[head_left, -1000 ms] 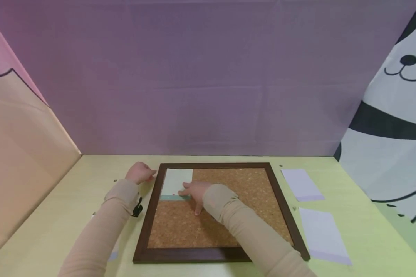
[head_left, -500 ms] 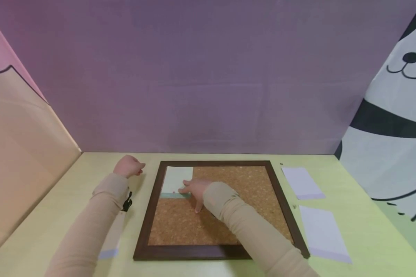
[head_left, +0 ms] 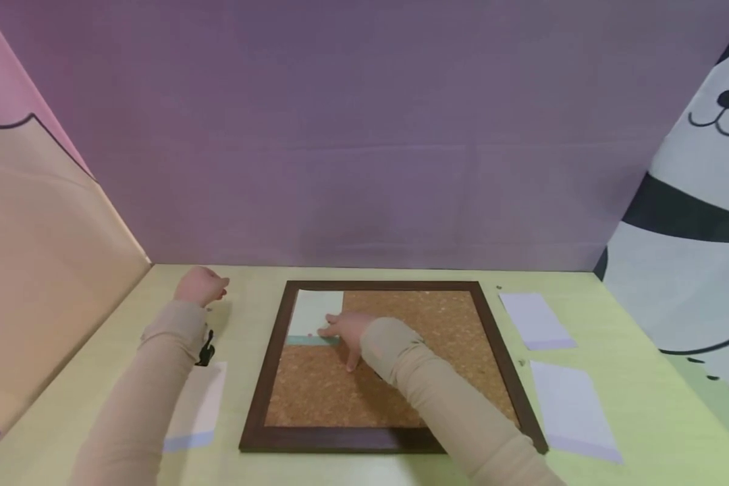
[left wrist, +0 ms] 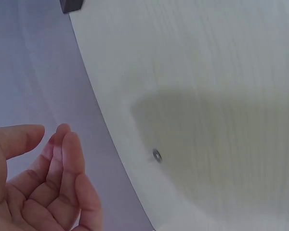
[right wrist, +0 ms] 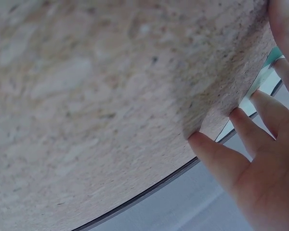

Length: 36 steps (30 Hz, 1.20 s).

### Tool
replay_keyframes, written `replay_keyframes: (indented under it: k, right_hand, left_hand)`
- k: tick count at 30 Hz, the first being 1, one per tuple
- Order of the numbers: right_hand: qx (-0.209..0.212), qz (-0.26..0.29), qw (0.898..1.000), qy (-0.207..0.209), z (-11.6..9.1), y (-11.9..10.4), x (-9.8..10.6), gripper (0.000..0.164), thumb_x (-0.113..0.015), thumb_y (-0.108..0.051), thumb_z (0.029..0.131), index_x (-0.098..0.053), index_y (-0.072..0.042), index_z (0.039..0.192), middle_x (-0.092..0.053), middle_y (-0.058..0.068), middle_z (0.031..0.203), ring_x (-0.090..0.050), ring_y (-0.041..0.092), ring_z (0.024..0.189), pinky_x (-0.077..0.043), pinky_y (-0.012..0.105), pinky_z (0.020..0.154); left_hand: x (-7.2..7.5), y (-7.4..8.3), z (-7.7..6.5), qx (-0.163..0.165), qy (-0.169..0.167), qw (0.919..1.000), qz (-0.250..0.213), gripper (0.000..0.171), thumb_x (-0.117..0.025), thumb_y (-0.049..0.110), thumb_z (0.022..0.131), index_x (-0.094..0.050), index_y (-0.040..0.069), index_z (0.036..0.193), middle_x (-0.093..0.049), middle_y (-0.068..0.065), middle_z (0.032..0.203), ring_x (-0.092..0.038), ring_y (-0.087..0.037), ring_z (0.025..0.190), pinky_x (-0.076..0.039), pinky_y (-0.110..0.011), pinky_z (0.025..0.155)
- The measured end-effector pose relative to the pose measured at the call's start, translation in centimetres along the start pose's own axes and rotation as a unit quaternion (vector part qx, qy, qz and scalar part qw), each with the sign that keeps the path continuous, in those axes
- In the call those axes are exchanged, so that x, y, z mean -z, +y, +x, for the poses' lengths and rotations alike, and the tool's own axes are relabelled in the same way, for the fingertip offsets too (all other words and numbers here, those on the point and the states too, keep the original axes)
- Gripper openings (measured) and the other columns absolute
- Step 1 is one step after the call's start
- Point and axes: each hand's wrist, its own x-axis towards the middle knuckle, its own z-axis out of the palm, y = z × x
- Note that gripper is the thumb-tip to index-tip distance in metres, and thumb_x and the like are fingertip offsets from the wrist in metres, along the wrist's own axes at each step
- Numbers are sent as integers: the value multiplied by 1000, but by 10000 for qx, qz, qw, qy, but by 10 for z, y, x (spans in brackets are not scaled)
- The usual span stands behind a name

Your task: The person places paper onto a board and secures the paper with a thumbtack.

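Note:
My right hand (head_left: 352,329) rests with spread fingers on a white card (head_left: 316,312) with a green lower band. The card lies in the far left corner of a dark-framed cork board (head_left: 316,391). In the right wrist view, the fingertips (right wrist: 196,139) touch the cork and the card's edge. To the left of the board, my left hand (head_left: 199,286) hovers over the table. The left wrist view shows its fingers loosely bent, thumb apart from them, nothing between. Near it on the table is a small round metal piece (left wrist: 156,155), looking like a thumbtack.
Two pale cards with lilac bands, a far one (head_left: 537,320) and a near one (head_left: 574,408), lie right of the board. Another card (head_left: 200,405) with a blue band lies beside my left forearm. A purple cloth (head_left: 364,148) hangs behind the table.
My left hand has moved left, from beside the board's frame to over the table, uncovering more of the blue-banded card. The right hand has stayed on the white card.

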Motion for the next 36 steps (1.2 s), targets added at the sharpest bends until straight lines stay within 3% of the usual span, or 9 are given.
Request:
replay_keyframes:
  k: [5, 12, 18, 26, 36]
  right_hand:
    - [42, 2, 10000, 16, -1, 0, 1, 84, -79, -23, 76, -34, -26, 147, -19, 1, 158, -24, 21, 144, -27, 31, 115]
    - [74, 21, 10000, 45, -1, -4, 1, 84, -81, -21, 73, -38, -25, 145, -24, 2, 157, -27, 22, 142, -26, 29, 115]
    - [34, -54, 10000, 60, 5, -3, -3, 85, -81, -23, 73, -36, -27, 146, -22, 1, 157, -25, 21, 143, -26, 30, 115]
    - [-3, -65, 10000, 6, 0, -12, 2, 83, -79, -25, 76, -35, -28, 146, -21, -1, 157, -25, 19, 143, -27, 28, 115]
    - [-25, -71, 10000, 34, 3, -12, 2, 83, -79, -24, 76, -35, -29, 146, -22, -2, 157, -26, 19, 143, -28, 29, 114]
  left_hand:
    - [4, -13, 4, 8, 57, 9999, 91, 38, -45, 23, 94, -60, -12, 98, -67, -21, 90, -61, -33, 83, -48, -50, 81]
    - [-2, -28, 6, 223, -136, 9996, 147, 46, -43, 25, 95, -52, -15, 115, -56, -33, 117, -53, -48, 107, -44, -57, 91]
    - [-4, -29, 6, 186, -355, 9987, 325, 44, -44, 25, 95, -54, -16, 109, -61, -31, 105, -57, -46, 100, -47, -56, 88]
    - [-7, -39, 11, 318, -738, 9951, 583, 53, -48, 26, 93, -46, -20, 120, -49, -40, 123, -48, -54, 112, -42, -60, 95]
    - [-6, -42, 9, 183, -609, 9952, 744, 45, -53, 21, 91, -50, -19, 112, -54, -38, 114, -52, -52, 105, -44, -59, 92]
